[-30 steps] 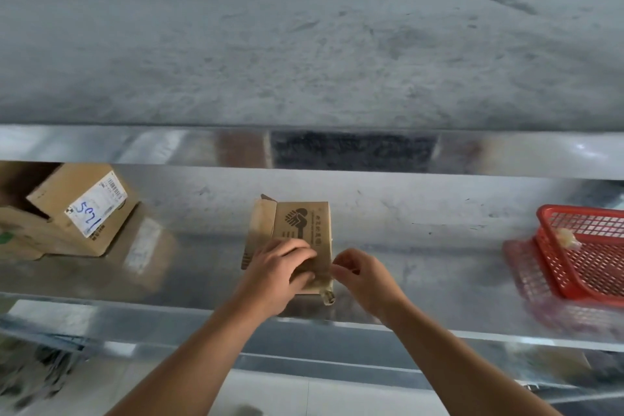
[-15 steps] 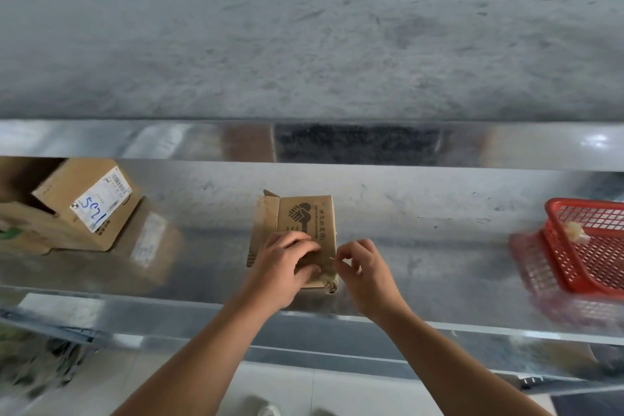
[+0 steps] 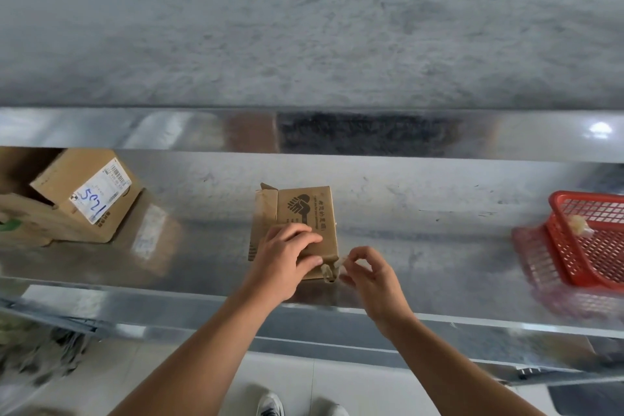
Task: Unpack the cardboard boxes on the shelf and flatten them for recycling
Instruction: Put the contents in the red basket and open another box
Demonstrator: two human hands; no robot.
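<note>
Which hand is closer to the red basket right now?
Right. The right hand pinches a tape strip at the small box's near right corner, toward the red basket; the left hand presses on the box's top, farther left.

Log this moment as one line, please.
left hand presses middle box; right hand pinches tape at its corner; not yet flattened
</note>
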